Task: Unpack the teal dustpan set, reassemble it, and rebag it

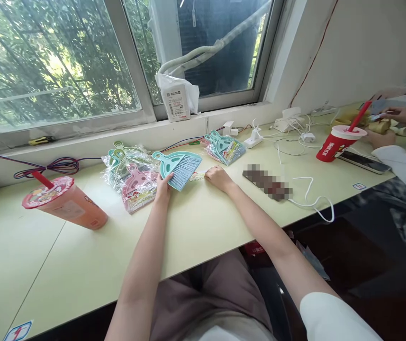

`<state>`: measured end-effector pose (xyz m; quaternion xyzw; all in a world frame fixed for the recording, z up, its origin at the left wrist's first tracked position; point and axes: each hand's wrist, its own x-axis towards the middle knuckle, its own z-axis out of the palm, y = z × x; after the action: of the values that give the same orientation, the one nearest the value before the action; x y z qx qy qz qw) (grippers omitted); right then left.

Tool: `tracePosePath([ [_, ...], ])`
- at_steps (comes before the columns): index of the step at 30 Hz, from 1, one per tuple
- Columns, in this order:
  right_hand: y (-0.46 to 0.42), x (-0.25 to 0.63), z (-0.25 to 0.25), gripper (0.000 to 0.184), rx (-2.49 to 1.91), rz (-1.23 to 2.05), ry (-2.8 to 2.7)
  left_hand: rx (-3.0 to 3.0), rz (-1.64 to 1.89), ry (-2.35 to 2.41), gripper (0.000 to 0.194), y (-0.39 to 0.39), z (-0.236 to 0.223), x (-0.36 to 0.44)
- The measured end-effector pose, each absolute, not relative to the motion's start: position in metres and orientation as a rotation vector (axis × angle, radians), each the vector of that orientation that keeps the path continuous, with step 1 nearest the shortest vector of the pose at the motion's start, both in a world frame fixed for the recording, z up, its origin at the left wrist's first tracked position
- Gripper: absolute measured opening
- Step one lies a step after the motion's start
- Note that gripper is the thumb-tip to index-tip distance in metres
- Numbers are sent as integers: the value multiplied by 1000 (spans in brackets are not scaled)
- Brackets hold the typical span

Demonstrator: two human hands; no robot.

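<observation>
My left hand [163, 187] is closed on a teal mini dustpan with its brush [185, 169], held tilted above the table, grey-blue bristles facing me. To its right, my right hand [220, 178] rests on the table with its fingertips pinched at the end of a small yellowish printed card [197, 176]. Part of that card is hidden by the fingers and the brush. Left of the held set lies a pile of plastic-bagged dustpan sets, a pink one [139, 182] in front of green ones [119, 154]. Another bagged teal set [224, 148] lies beyond my right hand.
A tall pink drink cup [71, 203] stands at left, a red cup [339, 142] at right. A blurred-out phone-like object [267, 182] with a white cable [312, 203] lies right of my arm. Beyond are chargers [254, 139], another phone [364, 162] and a co-worker's hands [401, 116].
</observation>
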<state>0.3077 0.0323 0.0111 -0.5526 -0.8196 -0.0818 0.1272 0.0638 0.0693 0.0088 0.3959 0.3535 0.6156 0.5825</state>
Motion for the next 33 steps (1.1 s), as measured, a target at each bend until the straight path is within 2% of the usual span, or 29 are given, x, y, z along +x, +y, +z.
tracePosePath([
  [3,35,307,7,28,-1597,-127,-2318,923,1433,840,64,70,8,64],
  [6,40,306,0,40,-1701,-68,-2186,921,1432,851,61,72,7,64],
  [12,45,309,-2,29,-1805,-59,-2084,918,1425,846,59,71,7,65],
  [18,43,314,1,27,-1816,-234,-2135,925,1426,855,60,70,8,66],
  [23,40,312,7,32,-1741,-438,-2243,932,1424,874,57,70,8,67],
  [26,36,311,12,32,-1782,-444,-1918,924,1427,871,55,70,8,67],
  [29,32,317,18,33,-1843,-252,-1430,922,1420,869,53,70,8,67],
  [33,27,322,26,36,-1573,-44,-1062,1006,1395,897,52,71,3,69],
])
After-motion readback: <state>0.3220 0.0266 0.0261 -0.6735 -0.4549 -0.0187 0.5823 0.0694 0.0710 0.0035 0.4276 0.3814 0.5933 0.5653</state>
